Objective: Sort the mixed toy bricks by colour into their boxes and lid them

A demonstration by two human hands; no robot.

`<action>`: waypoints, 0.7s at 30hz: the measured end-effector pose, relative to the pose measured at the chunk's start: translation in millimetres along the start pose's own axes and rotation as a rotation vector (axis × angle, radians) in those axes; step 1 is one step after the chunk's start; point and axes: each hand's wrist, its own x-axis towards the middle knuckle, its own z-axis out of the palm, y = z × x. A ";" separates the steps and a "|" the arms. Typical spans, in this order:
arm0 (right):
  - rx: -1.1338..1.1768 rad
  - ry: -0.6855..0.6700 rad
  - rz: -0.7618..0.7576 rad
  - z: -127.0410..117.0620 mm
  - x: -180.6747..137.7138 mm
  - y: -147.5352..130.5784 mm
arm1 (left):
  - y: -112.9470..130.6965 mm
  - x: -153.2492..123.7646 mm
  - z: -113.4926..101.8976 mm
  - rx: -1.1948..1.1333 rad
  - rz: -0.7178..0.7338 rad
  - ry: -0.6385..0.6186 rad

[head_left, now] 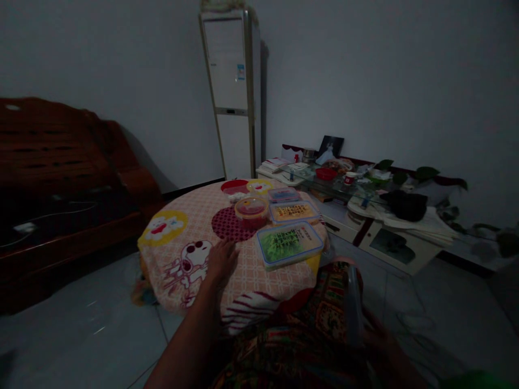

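My left hand (223,262) lies on the patterned tablecloth (200,213) of a round table, fingers stretched out, holding nothing. In front of it is a round clear container (251,212) with an orange-rimmed lid and reddish contents. A rectangular container (288,246) with a blue-edged lid and green contents sits to the right. Behind that are a container (294,212) with yellowish contents and another lidded container (283,195). Low at the right, my right hand (379,343), dark and blurred, grips a flat greyish translucent thing (353,308) seen nearly edge-on; its kind is unclear.
A wooden bench (60,162) stands at the left and a tall white air conditioner (231,92) by the wall. To the right, a low cabinet (344,229) carries a red bowl (325,173), a paper cup (350,178), papers and a black bag-like item (407,205). Patterned fabric (328,308) covers my lap.
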 end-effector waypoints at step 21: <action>0.151 -0.250 -0.037 137.4 66.2 -27.9 | 158.8 -56.6 -43.9 -1.744 -0.314 -0.517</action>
